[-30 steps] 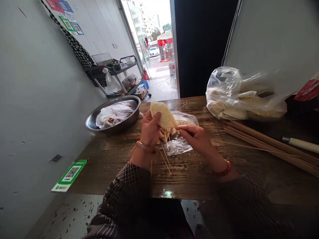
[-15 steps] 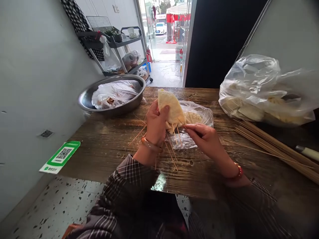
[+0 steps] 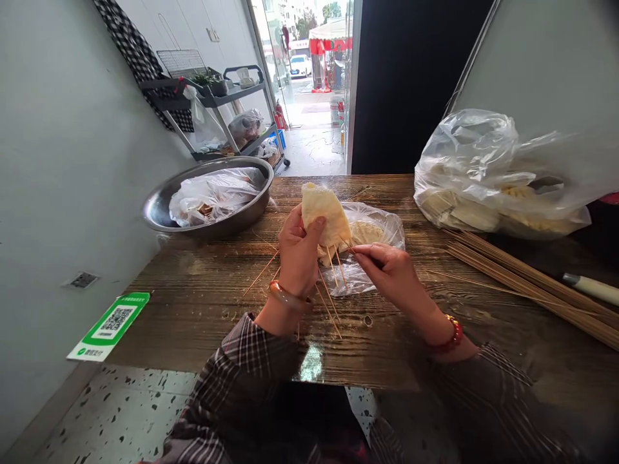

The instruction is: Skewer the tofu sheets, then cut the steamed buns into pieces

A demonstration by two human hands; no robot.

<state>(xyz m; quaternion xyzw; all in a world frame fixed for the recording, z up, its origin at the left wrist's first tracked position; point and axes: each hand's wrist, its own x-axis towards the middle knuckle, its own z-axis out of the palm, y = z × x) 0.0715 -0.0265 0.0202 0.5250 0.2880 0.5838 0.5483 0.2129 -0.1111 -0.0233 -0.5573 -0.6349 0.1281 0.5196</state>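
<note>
My left hand (image 3: 300, 251) is closed around a pale yellow, folded flat sheet of food (image 3: 325, 209), thumb pressed on its near face. The sheet stands upright above the table. Thin wooden skewers (image 3: 338, 265) stick out from below its lower edge. My right hand (image 3: 384, 267) pinches another skewer (image 3: 349, 245), whose far end meets the sheet's lower right corner; how deep it goes in, I cannot tell. Beneath the hands lies a clear plastic bag (image 3: 394, 225) with more pale pieces (image 3: 366, 233). Several skewered sticks (image 3: 330, 303) point toward me under my left wrist.
A steel basin (image 3: 264, 193) holding a plastic bag stands at the back left. On the right are a big clear bag of pale food (image 3: 459, 174), a skewer bundle (image 3: 527, 277) and a light handle (image 3: 592, 289). A green QR card (image 3: 111, 325) sits at the left table edge.
The whole view has shifted slightly to the right. Both hands keep nearly the same hold, and the skewer in my right hand is still at the sheet's corner.
</note>
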